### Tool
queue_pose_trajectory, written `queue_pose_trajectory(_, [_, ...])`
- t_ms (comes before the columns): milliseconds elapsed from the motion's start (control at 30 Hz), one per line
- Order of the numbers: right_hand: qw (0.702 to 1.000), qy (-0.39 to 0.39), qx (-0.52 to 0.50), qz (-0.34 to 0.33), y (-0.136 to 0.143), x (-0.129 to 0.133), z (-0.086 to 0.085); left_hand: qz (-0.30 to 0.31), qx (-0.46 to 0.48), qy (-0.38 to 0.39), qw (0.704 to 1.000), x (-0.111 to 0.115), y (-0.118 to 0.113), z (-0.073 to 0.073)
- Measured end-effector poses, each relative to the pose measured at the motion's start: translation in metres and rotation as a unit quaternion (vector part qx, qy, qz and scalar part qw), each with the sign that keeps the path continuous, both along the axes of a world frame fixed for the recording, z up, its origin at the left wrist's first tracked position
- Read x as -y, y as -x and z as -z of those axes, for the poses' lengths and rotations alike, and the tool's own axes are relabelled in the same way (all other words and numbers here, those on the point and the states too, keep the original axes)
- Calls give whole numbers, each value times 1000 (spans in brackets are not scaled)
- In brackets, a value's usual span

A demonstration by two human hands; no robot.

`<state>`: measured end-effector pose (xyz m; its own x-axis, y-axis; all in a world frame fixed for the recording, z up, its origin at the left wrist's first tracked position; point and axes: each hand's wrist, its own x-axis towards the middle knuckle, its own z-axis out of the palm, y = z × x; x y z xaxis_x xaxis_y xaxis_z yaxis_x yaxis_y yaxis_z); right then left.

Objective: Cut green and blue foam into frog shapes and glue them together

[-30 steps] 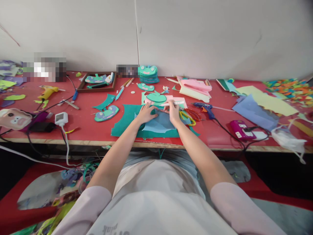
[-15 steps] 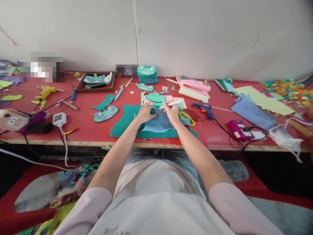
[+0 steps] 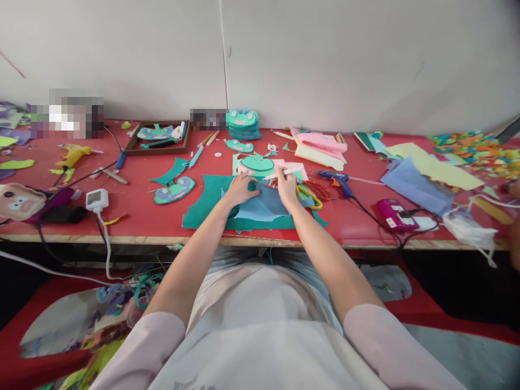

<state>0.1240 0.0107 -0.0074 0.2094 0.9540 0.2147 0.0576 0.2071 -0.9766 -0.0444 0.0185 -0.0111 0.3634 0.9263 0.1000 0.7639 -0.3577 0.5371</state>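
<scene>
My right hand (image 3: 286, 187) was curled round a white pen (image 3: 290, 171), which slanted more than a second earlier. My left hand (image 3: 241, 189), half spread, stayed on the blue sheet (image 3: 262, 207); beneath lay a dark green sheet (image 3: 203, 203). From the hands, a glue gun (image 3: 345, 185) sat at 3 o'clock, a green cutout (image 3: 175, 190) at 9, a stack of green faces (image 3: 244, 125) at 12. A blurred shape (image 3: 515, 235), unclear to me, had entered far out at 3.

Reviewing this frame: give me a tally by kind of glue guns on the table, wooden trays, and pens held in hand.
Glue guns: 2 (yellow glue gun, blue glue gun)
Wooden trays: 1 (brown tray)
Pens in hand: 1 (white pen, right hand)
Total: 4
</scene>
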Motion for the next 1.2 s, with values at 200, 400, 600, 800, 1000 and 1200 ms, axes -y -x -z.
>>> queue_pose_trajectory(200, [999,23,-19,-14,0,-3,2,1,-2,-1,1000,2,0,-3])
queue_pose_trajectory(400, [1000,0,10,-11,-1,-2,2,1,-1,-8,1000,0,0,0])
queue_pose_trajectory(600, [999,-35,25,-17,0,-1,0,2,2,-13,1000,-1,0,1])
queue_pose_trajectory(800, [1000,-13,2,-18,0,0,1,-3,-6,-10,1000,1,0,-1])
queue_pose_trajectory(1000, [1000,-5,9,-16,-1,-1,3,1,0,-2,1000,2,1,0])
queue_pose_trajectory(1200, [1000,10,2,-11,-1,-2,4,0,-3,0,1000,2,1,0])
